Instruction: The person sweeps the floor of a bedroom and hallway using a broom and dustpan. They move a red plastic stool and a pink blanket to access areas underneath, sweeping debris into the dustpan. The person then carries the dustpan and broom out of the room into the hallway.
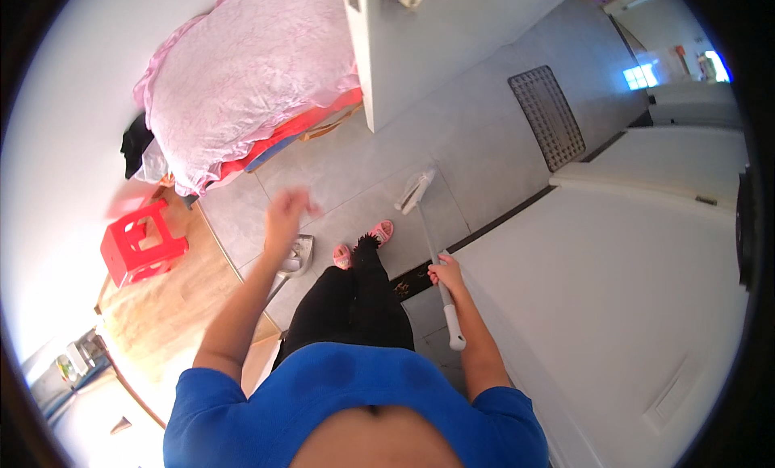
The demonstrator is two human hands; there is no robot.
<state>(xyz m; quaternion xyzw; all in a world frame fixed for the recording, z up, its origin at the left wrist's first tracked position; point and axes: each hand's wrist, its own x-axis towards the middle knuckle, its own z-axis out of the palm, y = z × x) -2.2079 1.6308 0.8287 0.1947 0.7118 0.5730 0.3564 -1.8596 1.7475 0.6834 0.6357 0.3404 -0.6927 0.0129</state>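
Observation:
My right hand [446, 272] is closed around the grey and white handle of a long broom [430, 234]. Its pale head [415, 191] points away from me, over the grey tiles ahead of my feet. My left hand [285, 215] is raised in front of me, blurred by motion; its fingers look apart, and nothing shows in them. Below that hand, partly hidden by my left forearm, a grey dustpan [300, 256] stands beside my pink sandals [342, 256], with a thin dark handle.
A red plastic stool [145, 242] stands on wood flooring at the left. Ahead is a bed with a pink cover [250, 73], next to a white door [436, 48]. A dark patterned mat [547, 117] lies farther off. Another white door panel [597, 290] is close on my right.

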